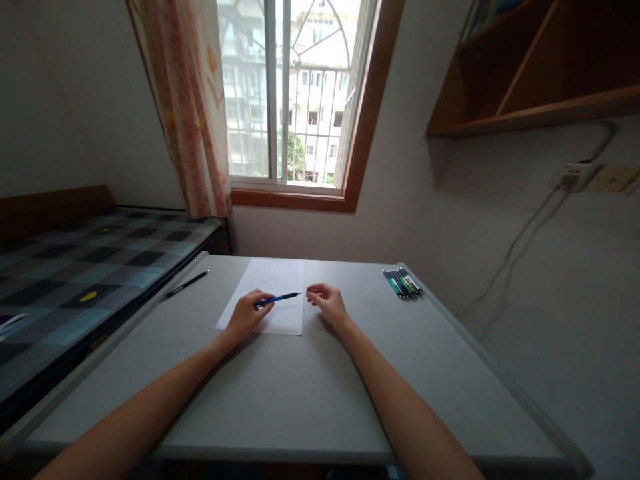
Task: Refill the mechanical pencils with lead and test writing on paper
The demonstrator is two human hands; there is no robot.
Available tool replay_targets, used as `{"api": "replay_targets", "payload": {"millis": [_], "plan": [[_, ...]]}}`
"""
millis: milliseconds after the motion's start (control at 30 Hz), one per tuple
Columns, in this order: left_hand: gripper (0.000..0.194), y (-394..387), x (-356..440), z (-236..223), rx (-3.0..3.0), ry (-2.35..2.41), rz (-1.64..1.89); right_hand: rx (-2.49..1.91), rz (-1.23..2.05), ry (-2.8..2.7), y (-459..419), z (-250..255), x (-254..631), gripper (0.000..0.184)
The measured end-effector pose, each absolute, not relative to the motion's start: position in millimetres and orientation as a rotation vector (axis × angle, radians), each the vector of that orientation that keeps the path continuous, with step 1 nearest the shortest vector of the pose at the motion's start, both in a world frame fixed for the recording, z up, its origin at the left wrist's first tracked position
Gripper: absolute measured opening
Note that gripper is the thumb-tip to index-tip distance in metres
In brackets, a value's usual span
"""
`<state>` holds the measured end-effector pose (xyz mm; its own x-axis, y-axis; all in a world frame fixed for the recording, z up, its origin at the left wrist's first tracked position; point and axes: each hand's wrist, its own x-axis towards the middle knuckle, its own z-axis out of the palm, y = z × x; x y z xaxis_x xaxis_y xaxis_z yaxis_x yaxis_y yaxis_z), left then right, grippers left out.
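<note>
My left hand (250, 312) is closed around a slim blue pen (278, 300) with a black grip, held above a white sheet of paper (287, 323). Its thin silvery tip points right, towards my right hand (326, 303). The fingers of my right hand are curled with thumb and fingertips close together, just past the pen's tip and a small gap away from it. Whatever may be between those fingertips is too small to make out. Faint marks show on the upper part of the sheet.
On the grey-white table (280, 400), a row of several pens (403, 283) lies near the right edge. A single black pen (187, 284) rests near the left edge. A bed (125, 240) with a checked cover stands left, and a wooden shelf (535, 110) hangs upper right.
</note>
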<state>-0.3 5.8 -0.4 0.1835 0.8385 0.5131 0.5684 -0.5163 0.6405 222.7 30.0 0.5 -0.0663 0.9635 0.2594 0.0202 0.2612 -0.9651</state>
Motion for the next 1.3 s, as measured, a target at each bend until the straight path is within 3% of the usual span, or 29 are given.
{"api": "replay_targets", "payload": {"millis": [1300], "plan": [[0.018, 4.7, 2.1, -0.3, 2.184, 1.304, 1.233, -0.990, 0.998, -1.501, 29.0, -3.6, 220.9, 0.018]]}}
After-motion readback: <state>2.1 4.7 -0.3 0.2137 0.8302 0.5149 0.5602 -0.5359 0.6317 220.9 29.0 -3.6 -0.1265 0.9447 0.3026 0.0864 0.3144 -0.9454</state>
